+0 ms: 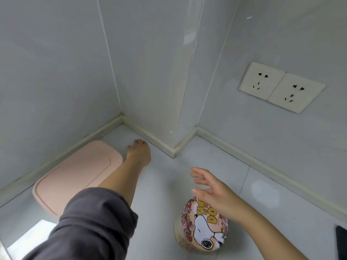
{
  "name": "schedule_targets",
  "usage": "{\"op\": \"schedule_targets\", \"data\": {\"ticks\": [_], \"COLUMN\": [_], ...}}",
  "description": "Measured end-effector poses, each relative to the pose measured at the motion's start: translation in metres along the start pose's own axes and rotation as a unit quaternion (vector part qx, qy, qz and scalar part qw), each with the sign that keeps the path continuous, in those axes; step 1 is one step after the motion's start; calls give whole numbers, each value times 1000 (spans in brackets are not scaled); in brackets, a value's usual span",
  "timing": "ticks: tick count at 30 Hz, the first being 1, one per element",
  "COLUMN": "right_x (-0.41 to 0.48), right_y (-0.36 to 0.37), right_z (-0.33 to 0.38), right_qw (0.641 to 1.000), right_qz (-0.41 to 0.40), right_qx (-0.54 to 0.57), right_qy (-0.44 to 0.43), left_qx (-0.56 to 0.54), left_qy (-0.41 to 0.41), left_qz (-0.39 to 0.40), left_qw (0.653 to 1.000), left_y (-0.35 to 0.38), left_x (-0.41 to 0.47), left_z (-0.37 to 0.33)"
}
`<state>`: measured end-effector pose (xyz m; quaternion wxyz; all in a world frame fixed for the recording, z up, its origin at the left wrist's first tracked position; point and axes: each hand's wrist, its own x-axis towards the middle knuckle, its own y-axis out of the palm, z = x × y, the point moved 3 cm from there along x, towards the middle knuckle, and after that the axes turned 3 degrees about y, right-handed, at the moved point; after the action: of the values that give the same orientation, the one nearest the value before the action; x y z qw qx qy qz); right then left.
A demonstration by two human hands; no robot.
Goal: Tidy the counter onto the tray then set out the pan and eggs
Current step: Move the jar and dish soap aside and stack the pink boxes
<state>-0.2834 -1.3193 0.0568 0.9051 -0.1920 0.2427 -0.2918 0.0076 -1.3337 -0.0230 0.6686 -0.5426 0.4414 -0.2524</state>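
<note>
Two hands out. Right hand (212,190) spread open, empty, just above cup (204,228) at lower centre, so nearer. Left hand (139,152) beside tray (75,175), centre-left; fingers tucked under, grip unclear.

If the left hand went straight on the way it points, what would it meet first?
Most likely the cream trim strip along the counter edge, just beyond the left hand fingertips; depth is uncertain.
</note>
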Motion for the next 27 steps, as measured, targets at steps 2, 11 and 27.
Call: {"op": "schedule_targets", "data": {"ticks": [2,11,27], "right_x": [9,36,35], "right_y": [2,-3,1], "right_z": [-2,-10,-8], "right_qw": [1000,1000,997], "right_qz": [14,-7,-42], "right_qx": [-5,22,61], "right_qy": [-3,4,15], "left_qx": [37,81,132], "left_qy": [0,16,106], "left_qz": [0,-37,-11], "left_qw": [999,996,986], "left_y": [3,1,4], "left_x": [16,50,44], "left_z": [5,24,23]}}
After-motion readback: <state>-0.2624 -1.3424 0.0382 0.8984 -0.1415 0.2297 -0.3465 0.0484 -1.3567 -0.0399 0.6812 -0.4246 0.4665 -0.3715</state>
